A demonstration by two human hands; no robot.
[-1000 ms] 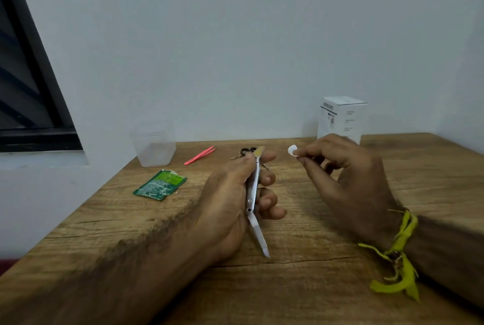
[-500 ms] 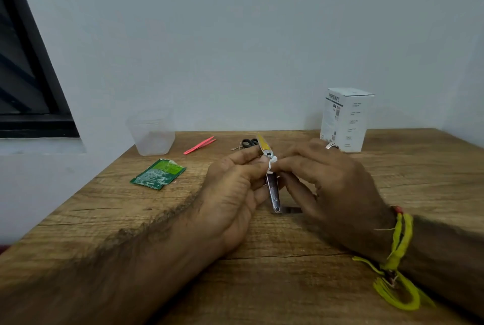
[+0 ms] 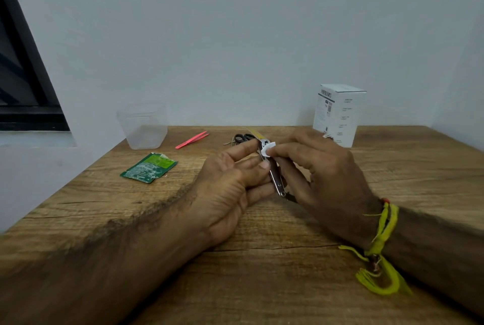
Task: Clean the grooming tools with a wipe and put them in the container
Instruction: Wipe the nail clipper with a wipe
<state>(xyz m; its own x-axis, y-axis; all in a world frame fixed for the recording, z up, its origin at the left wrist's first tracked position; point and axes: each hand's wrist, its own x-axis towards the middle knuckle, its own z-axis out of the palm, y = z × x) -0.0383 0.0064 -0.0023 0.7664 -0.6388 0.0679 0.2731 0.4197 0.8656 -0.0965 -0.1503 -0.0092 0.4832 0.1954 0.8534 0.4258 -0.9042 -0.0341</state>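
My left hand (image 3: 233,183) holds a metal nail clipper (image 3: 275,175) between its fingers over the middle of the wooden table (image 3: 262,272). My right hand (image 3: 322,178) pinches a small white wipe (image 3: 267,149) against the clipper's far end. A clear plastic container (image 3: 142,126) stands at the back left. Pink tweezers (image 3: 192,139) lie to its right. Small black-handled scissors (image 3: 242,138) and a yellow strip-like tool (image 3: 253,132) lie behind my hands, partly hidden.
A torn green wipe sachet (image 3: 149,168) lies in front of the container. A white printed box (image 3: 339,114) stands at the back right against the wall. A dark window frame (image 3: 28,94) is at the far left beyond the table edge.
My right hand brought the wipe from apart onto the clipper. The left hand turned the clipper so its tip no longer points toward me. The wipe now sits at the clipper's far end.
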